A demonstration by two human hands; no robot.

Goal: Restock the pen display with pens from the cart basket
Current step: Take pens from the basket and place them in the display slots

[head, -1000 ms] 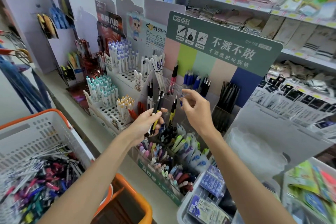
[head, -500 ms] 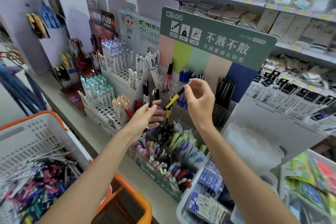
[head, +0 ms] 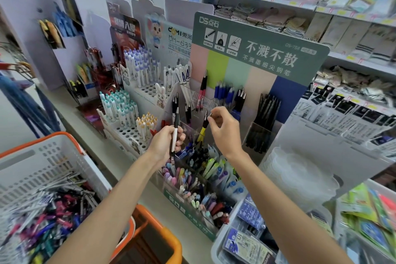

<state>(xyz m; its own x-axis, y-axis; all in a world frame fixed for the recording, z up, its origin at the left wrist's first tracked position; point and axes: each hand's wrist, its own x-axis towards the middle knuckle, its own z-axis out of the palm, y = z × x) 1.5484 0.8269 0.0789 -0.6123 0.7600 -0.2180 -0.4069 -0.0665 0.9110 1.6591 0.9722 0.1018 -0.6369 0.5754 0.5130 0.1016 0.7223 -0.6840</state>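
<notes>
The pen display (head: pixel 260 50) has a green header board and clear compartments holding red, blue and black pens. My left hand (head: pixel 166 143) grips a white-and-black pen (head: pixel 175 129) upright in front of the display's left side. My right hand (head: pixel 224 129) pinches the top of a yellow-and-black pen (head: pixel 202 129), which stands upright with its lower end in a clear front compartment. At the lower left is the white cart basket (head: pixel 64 157) with an orange rim, and a heap of mixed pens (head: pixel 47 218) lies in it.
White pen racks (head: pixel 137 92) stand to the left of the display. A front tray of pastel pens (head: pixel 192 191) sits below my hands. Boxes of refills (head: pixel 246 244) and a stack of clear lids (head: pixel 300 176) lie to the right. Shelves of folded towels (head: pixel 267 17) rise behind.
My right hand has swung the yellow pen from a slant to upright and lowered it into the clear compartment. My left hand has turned its white-and-black pen upright.
</notes>
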